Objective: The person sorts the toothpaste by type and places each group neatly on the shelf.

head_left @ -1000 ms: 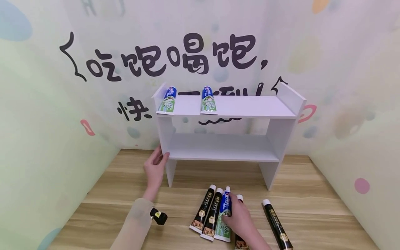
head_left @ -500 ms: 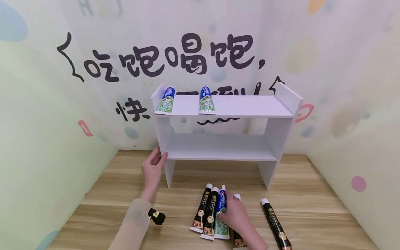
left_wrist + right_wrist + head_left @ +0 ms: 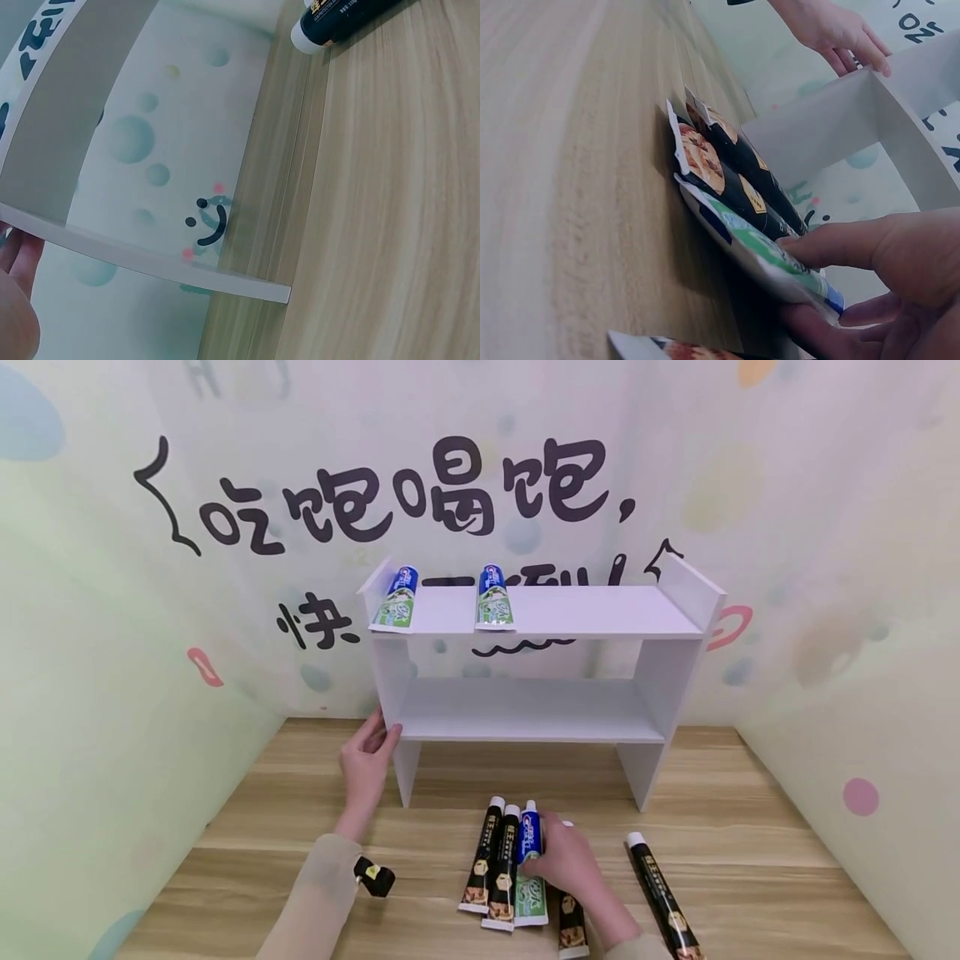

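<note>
My left hand [image 3: 365, 768] holds the left side panel of a white two-tier shelf [image 3: 532, 712], thumb at its front edge. With my right hand [image 3: 572, 862] I pinch a blue and green toothpaste tube [image 3: 531, 903] lying on the table; the thumb is on one side and fingers on the other in the right wrist view. Two black toothpaste tubes [image 3: 482, 860] lie side by side left of it. Another black tube [image 3: 572, 927] is partly hidden under my right hand. Two blue and green tubes [image 3: 493, 599] lie on the top shelf, one at the left end.
A further black toothpaste tube [image 3: 663, 897] lies apart on the right of the wooden table [image 3: 765, 860]. Printed wall sheets [image 3: 97, 635] enclose the table at the back and sides. A small black device [image 3: 375, 877] sits at my left wrist.
My right thumb has shifted slightly up along the blue and green tube, and more of the black tube beneath the hand shows. The left hand stays on the shelf. The head view moved slightly.
</note>
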The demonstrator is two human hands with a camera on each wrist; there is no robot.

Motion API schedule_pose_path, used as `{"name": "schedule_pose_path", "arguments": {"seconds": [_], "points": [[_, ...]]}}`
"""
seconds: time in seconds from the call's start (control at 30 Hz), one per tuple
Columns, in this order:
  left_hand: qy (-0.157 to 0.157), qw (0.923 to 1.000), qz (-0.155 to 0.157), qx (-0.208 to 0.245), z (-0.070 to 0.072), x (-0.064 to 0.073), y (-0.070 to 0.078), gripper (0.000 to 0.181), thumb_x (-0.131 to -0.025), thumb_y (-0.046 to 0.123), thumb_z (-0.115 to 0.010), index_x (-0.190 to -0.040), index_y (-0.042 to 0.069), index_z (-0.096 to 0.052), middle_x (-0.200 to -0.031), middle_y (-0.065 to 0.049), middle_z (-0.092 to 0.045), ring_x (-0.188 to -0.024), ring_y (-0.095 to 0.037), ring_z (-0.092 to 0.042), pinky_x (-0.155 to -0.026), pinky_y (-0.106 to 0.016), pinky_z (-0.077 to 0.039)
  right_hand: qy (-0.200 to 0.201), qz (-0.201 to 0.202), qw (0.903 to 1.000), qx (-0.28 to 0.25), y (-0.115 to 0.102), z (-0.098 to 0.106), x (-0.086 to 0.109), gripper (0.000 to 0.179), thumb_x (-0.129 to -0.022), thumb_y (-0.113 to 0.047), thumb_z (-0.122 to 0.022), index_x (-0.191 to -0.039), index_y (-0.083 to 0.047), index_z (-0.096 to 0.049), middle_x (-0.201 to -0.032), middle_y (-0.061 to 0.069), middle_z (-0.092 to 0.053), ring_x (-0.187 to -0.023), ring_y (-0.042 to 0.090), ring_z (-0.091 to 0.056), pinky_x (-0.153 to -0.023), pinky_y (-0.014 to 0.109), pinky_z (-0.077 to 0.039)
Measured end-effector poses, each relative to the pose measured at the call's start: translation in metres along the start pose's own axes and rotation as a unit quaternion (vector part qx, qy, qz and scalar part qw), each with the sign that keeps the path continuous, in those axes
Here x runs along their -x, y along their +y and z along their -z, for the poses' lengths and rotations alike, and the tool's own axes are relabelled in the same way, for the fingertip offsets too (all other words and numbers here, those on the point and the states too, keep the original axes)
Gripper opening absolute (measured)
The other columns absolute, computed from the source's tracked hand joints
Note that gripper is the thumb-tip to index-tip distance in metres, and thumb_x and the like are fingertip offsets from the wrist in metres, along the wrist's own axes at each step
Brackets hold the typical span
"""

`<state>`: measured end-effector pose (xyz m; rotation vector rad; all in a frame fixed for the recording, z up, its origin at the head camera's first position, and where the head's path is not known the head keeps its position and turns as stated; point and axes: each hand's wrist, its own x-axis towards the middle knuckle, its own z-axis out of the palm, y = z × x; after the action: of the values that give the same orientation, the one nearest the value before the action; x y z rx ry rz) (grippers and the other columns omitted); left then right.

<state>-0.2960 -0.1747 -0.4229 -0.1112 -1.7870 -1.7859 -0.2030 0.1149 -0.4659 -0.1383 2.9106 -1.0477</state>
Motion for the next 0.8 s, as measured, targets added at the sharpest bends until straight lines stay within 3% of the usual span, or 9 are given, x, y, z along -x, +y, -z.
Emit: {"name": "schedule_pose_path", "arguments": {"seconds": [0.17,0.27,0.47,0.8], "points": [[-0.012,0.9999,-0.006,-0.001,-0.001,0.003,0.016,0.045,-0.088,0.0,-0.07,-0.132,-0.003,-0.059,-0.122,-0.033,-0.064,-0.084,0.01,-0.066,-0.076,-0.008,-0.055,-0.011,0.006,0.9995,-0.029,0.005,0.0,-0.001,0.103,-0.061,-0.017,-0.089,-0.146,0.006,-0.036,-0.077,0.003,-0.062,-0.068,0.018,-0.057,-0.059,0.031,-0.051],[-0.012,0.9999,-0.008,-0.005,-0.001,0.005,0.025,0.044,-0.088,-0.002,-0.07,-0.13,-0.007,-0.058,-0.121,-0.037,-0.062,-0.082,0.009,-0.067,-0.075,-0.008,-0.055,-0.022,0.014,0.9985,-0.047,0.009,-0.001,-0.001,0.102,-0.063,-0.018,-0.088,-0.147,0.005,-0.034,-0.076,0.002,-0.061,-0.066,0.016,-0.055,-0.057,0.03,-0.047],[0.002,0.9998,-0.017,-0.001,-0.002,-0.001,0.002,0.045,-0.087,0.002,-0.072,-0.13,0.0,-0.061,-0.12,-0.034,-0.065,-0.082,0.01,-0.067,-0.075,-0.008,-0.056,-0.056,0.022,0.9924,-0.108,0.014,-0.003,-0.002,0.099,-0.07,-0.014,-0.084,-0.149,0.005,-0.028,-0.078,0.006,-0.062,-0.053,0.015,-0.057,-0.049,0.031,-0.049],[0.004,0.9999,-0.012,-0.008,-0.002,0.0,0.0,0.044,-0.088,0.004,-0.072,-0.131,0.0,-0.061,-0.12,-0.033,-0.065,-0.084,0.008,-0.068,-0.077,-0.009,-0.056,-0.083,0.03,0.9851,-0.148,0.015,-0.002,-0.004,0.096,-0.081,-0.017,-0.08,-0.151,0.009,-0.019,-0.09,0.016,-0.067,-0.055,0.016,-0.062,-0.045,0.031,-0.055]]}}
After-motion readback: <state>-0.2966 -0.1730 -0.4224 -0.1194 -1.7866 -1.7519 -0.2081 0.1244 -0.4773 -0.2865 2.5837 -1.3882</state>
